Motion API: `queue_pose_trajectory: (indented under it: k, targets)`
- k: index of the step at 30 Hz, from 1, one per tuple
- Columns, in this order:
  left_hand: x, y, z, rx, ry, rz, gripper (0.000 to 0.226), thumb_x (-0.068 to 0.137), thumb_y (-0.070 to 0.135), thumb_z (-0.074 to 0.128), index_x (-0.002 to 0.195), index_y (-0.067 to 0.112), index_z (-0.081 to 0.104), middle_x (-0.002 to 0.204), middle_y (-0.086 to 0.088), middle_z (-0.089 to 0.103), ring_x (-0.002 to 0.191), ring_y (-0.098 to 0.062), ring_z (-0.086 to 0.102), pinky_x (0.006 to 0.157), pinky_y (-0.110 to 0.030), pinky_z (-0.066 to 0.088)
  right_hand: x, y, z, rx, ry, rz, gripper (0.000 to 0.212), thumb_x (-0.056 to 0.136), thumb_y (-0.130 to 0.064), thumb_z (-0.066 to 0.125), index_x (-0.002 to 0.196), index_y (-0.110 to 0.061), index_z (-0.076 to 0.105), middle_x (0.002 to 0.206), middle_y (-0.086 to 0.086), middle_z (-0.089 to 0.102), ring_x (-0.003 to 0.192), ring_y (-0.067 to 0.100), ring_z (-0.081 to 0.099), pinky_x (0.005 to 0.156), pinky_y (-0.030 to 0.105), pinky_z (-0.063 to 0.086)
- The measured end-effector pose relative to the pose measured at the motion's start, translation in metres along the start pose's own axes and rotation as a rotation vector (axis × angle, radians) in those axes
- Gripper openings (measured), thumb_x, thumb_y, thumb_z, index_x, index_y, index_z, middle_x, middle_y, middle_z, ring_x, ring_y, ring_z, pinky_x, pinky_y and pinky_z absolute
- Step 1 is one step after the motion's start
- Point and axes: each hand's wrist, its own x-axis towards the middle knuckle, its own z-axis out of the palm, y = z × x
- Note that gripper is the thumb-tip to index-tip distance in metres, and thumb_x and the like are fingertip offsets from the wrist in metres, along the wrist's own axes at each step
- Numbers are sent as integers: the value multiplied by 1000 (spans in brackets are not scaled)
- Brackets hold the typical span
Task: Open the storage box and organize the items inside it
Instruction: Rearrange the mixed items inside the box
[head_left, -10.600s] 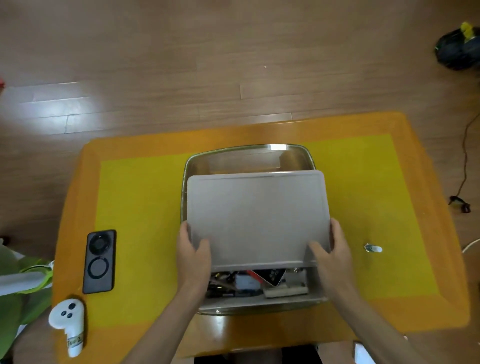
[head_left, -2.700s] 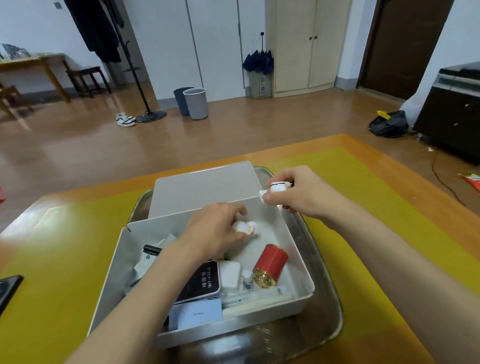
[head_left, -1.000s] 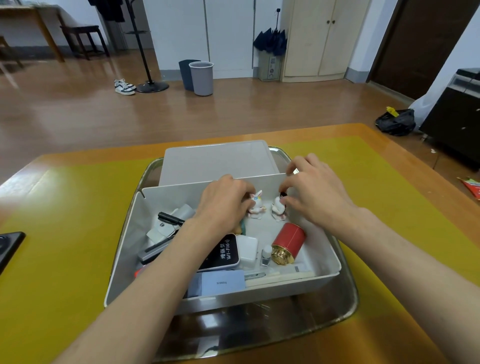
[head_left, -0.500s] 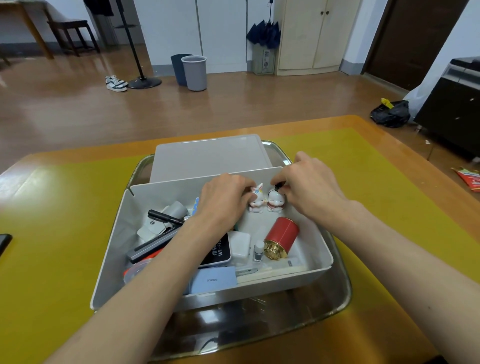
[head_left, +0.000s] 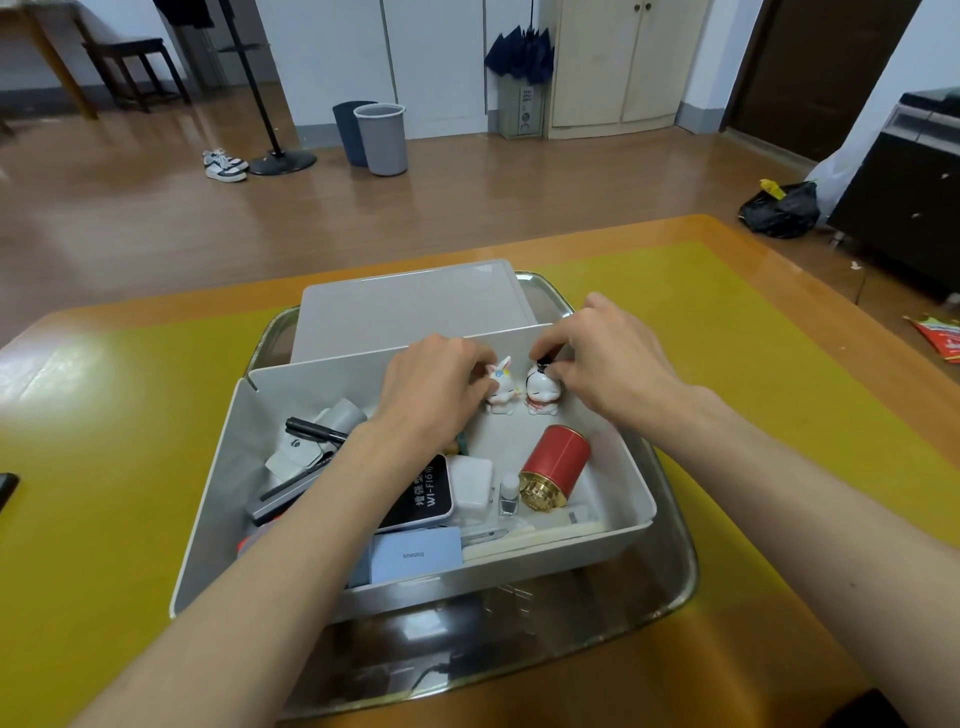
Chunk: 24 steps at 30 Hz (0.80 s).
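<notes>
**Both hands at the far wall of the opened storage box: two figurines being stood side by side**

Left hand (head_left: 436, 389): fingers curled, tips being held against the side of the rabbit figurine (head_left: 501, 392); whether it is being pinched or only steadied cannot be told. Right hand (head_left: 605, 358): thumb and forefinger being closed on the black topknot of the round-faced figurine (head_left: 543, 395), apparently so that it can be turned or set upright without its body being covered.

Storage box (head_left: 218, 499): grey, lid off, sitting inside the metal tray (head_left: 670, 597) at the middle of the yellow-topped table (head_left: 104, 467). The lid (head_left: 410, 306) is lying flat at the tray's far edge, just behind the box, presumably parked there to be out of the way.

Contents, being sorted:
- Both figurines, upright, just beside each other, near the far wall toward the right corner; a display row is judged to be forming there.
- Red canister (head_left: 556, 467), on its side, gold end facing the near wall.
- Small nail-polish bottle (head_left: 509, 493), upright, just left of the canister.
- White charger block (head_left: 470, 491).
- Dark device (head_left: 423, 493) reading "WI-FI6", with further characters too small to be read.
- Pale blue case (head_left: 415, 556), against the near wall, marked "baseus", seen upside down.
- Black pen (head_left: 314, 430) and grey oddments, left half, partly hidden by the left forearm.
</notes>
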Motion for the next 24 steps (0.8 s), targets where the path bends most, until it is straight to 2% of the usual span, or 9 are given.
queue_pose_trajectory:
  k: [5,8,12,14,16,18,20,24]
  targets:
    - [0,-1,0,-13,3,-16,19,86,38,71,104,34,72,92,8,74,91,-24,65,64,-30,44,2,3,2,39,36,5,26,83,-25,77,102,-42,78,88,-6,40,82,23,51,71,28,34]
    - [1,0,-1,-10,1,-22,19,85,38,70,104,34,72,91,9,74,91,-23,65,63,-29,40,3,4,4,60,47,20,24,83,-25,77,100,-43,78,86,-7,40,82,20,47,70,28,33]
    - [-3,2,-1,-17,-15,-28,26,86,37,70,111,33,71,96,9,75,96,-22,66,69,-32,50,3,4,4,75,39,25,23,83,-25,76,99,-42,77,82,-15,36,84,16,48,69,28,32]
    - [-4,4,-4,-23,-24,-31,27,85,36,70,112,32,70,96,9,75,98,-22,66,73,-35,53,4,5,3,74,15,24,25,83,-25,76,100,-42,76,84,-13,43,92,17,52,70,28,32]
    - [-4,4,-12,-40,-35,-42,29,85,35,70,114,31,70,99,11,74,100,-20,66,74,-33,52,5,6,1,60,-21,19,25,83,-24,75,101,-41,75,95,-7,59,99,18,53,70,28,32]
    - [-1,0,-24,-54,-87,-51,31,85,34,71,116,30,70,103,12,74,102,-16,65,79,-32,52,5,5,-1,39,-31,6,24,83,-23,73,102,-39,74,105,-4,66,102,17,50,69,29,32]
    - [1,-5,-40,-39,-162,-50,30,84,35,73,113,29,71,101,12,73,100,-16,66,83,-34,54,5,1,-6,26,-1,-11,23,85,-22,71,102,-37,74,107,-4,68,103,16,48,68,30,33]
    - [-6,-13,-60,51,-333,-19,45,76,44,78,117,27,68,100,8,71,99,-20,64,82,-39,53,-3,-13,-17,77,-18,-97,23,85,-21,69,102,-35,76,91,-12,65,94,16,54,71,36,49]
